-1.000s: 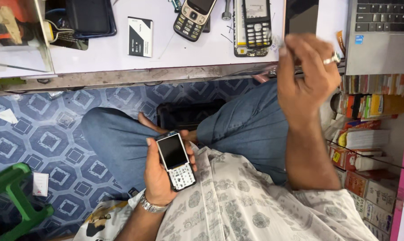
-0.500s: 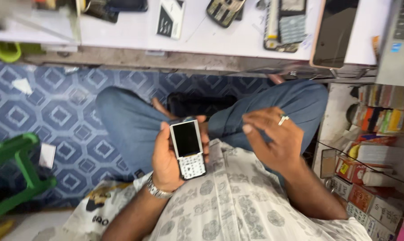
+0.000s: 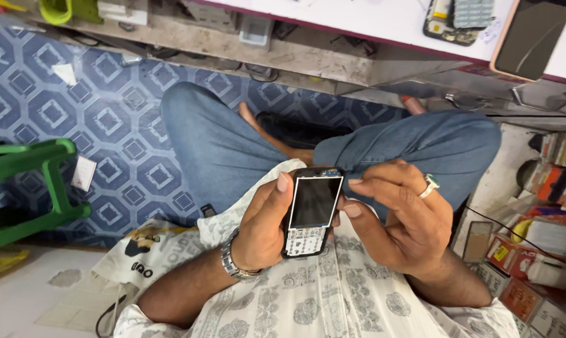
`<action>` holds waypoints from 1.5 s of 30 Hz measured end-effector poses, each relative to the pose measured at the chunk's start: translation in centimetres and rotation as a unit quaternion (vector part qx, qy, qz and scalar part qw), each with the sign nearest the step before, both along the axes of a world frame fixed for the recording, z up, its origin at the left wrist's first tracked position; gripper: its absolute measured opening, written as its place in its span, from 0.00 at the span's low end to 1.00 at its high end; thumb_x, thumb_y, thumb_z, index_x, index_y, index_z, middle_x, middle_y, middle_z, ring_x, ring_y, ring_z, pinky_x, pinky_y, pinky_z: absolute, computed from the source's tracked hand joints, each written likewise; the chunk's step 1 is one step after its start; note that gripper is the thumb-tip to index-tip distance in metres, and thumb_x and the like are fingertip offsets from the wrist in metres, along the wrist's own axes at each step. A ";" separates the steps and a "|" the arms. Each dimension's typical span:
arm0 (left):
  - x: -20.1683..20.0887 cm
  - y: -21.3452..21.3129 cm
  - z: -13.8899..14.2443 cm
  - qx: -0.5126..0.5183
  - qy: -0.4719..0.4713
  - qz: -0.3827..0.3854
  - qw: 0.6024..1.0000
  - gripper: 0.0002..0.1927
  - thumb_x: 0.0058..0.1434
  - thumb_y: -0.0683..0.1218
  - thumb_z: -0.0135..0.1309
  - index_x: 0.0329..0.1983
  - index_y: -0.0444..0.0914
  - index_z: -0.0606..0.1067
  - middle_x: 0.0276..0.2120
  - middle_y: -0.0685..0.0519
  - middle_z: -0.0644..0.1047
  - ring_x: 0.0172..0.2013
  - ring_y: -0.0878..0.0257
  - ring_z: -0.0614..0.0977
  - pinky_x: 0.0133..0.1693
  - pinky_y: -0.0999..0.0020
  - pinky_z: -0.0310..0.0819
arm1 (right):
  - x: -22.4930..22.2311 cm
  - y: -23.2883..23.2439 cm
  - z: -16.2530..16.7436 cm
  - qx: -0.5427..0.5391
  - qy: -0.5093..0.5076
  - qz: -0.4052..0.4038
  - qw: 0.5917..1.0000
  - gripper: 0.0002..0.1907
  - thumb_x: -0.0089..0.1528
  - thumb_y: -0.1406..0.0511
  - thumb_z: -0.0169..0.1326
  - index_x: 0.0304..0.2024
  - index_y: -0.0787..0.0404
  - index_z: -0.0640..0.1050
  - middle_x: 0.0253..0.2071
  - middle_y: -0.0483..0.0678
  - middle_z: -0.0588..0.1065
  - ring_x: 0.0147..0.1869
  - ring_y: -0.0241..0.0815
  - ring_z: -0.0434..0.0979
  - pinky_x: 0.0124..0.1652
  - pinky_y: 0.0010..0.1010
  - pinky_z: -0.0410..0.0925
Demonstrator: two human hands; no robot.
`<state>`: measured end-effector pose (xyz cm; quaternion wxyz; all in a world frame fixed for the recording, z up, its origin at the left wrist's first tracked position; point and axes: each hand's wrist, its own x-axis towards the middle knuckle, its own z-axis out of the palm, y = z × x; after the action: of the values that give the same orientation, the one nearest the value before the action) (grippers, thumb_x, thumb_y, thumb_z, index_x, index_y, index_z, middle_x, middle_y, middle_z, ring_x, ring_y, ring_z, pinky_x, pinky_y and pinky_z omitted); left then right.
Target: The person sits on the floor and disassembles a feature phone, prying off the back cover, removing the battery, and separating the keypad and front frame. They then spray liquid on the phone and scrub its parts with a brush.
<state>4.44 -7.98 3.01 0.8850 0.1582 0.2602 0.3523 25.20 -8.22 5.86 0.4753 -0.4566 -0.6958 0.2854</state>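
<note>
A small black keypad phone (image 3: 312, 213) with a dark screen and bare white keypad area is held upright over my lap. My left hand (image 3: 264, 225), with a metal watch on the wrist, is wrapped around its left side, thumb on the screen's upper left corner. My right hand (image 3: 399, 219), wearing a ring, touches the phone's right edge with its fingertips, which press against the upper side of the casing. I sit cross-legged in blue jeans (image 3: 233, 144) and a patterned white shirt.
A white worktop (image 3: 370, 19) runs along the top with an opened phone (image 3: 458, 19) and a dark tablet (image 3: 533, 34). A green plastic stool (image 3: 26, 188) stands at left on blue patterned flooring. Shelves of small boxes (image 3: 539, 250) fill the right side.
My right hand came down from the worktop and reached the phone's right edge. The view tilted down and the phone sits closer and larger.
</note>
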 end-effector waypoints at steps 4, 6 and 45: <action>-0.3 -0.7 -0.2 -0.032 -0.007 0.009 0.999 0.35 0.76 0.64 0.36 0.66 0.30 0.68 0.47 0.43 0.79 0.44 0.58 0.83 0.44 0.61 0.83 | 0.0 0.4 0.6 -0.023 -0.047 0.023 0.998 0.16 0.58 0.75 0.64 0.48 0.69 0.77 0.42 0.54 0.75 0.41 0.41 0.76 0.38 0.26 0.68; -0.3 -0.8 -0.1 -0.033 -0.010 0.009 0.999 0.35 0.76 0.64 0.36 0.66 0.31 0.68 0.47 0.44 0.79 0.44 0.58 0.83 0.44 0.61 0.83 | 0.0 0.7 0.7 -0.039 -0.045 0.038 0.998 0.16 0.59 0.74 0.63 0.49 0.68 0.76 0.43 0.54 0.76 0.42 0.40 0.76 0.39 0.25 0.69; -1.0 -0.1 -1.9 -0.045 -0.011 0.019 0.999 0.38 0.75 0.64 0.31 0.66 0.26 0.66 0.46 0.39 0.78 0.41 0.54 0.82 0.41 0.59 0.81 | 5.2 3.6 -1.6 -0.103 -0.026 -0.087 0.990 0.02 0.68 0.72 0.59 0.43 0.64 0.80 0.39 0.46 0.77 0.35 0.29 0.74 0.32 0.22 0.67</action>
<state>3.44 -8.04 1.15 0.8872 0.1092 0.2689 0.3587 30.38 -4.64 4.25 0.4308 -0.5695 -0.6320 0.3012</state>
